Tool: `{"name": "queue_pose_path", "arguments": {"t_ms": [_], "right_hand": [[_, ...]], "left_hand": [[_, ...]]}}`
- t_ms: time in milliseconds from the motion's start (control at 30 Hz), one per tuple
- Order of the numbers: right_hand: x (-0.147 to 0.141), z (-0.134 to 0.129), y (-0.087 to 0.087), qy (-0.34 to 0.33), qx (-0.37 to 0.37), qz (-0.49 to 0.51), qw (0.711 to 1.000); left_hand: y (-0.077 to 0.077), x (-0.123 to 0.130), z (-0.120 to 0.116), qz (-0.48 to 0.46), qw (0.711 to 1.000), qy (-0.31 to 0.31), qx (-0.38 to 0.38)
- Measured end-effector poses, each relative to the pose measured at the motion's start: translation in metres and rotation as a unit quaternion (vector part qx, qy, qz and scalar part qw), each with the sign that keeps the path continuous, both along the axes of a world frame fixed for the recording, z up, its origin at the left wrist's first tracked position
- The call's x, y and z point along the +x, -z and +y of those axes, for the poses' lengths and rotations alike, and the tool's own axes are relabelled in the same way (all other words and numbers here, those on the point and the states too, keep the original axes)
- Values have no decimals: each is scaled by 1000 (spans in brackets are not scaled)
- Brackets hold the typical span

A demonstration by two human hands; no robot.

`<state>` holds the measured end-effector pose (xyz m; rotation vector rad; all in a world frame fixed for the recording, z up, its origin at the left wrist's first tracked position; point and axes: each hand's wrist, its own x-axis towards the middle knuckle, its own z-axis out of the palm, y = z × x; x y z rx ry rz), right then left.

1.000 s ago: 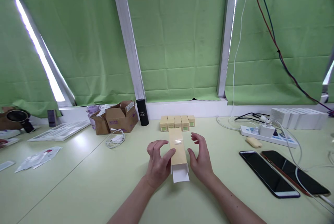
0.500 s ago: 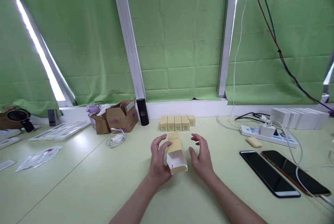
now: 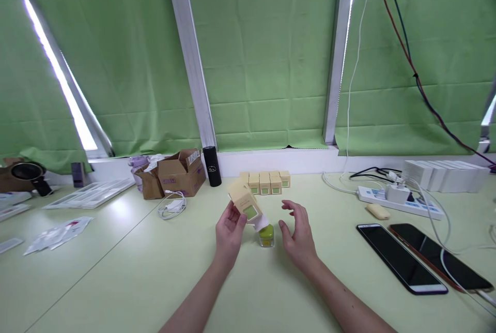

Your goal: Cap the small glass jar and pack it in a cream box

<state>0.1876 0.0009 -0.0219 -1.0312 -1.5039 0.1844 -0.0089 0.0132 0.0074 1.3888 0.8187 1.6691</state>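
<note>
While the left hand (image 3: 229, 229) clamps the tilted box (image 3: 245, 201) | right hand (image 3: 298, 233) open beside the green jar (image 3: 266, 235) | tilt gently.

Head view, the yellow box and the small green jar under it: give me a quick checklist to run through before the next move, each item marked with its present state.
1. Left hand grips the yellow box: ok.
2. Box tilted, open white flap pointing down: ok.
3. Green jar out of the box and on the table: ok, though whether it stands steady, cannot tell.
4. Right hand open and holding nothing, beside the jar: ok.
5. Row of boxes behind stands apart from both hands: ok.
6. Box now empty inside: cannot tell.
</note>
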Motion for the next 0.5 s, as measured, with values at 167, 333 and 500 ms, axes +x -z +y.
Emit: {"name": "queue_pose_path", "arguments": {"t_ms": [167, 333, 500], "right_hand": [[-1, -2, -2, -24, 27, -10, 999], [-7, -11, -8, -89, 21, -16, 996], [-12, -19, -12, -133, 21, -27, 991]], "left_hand": [[-1, 2, 2, -27, 999, 10, -39], [-4, 5, -2, -23, 996, 46, -68], [-9, 10, -8, -11, 996, 58, -72]]}}
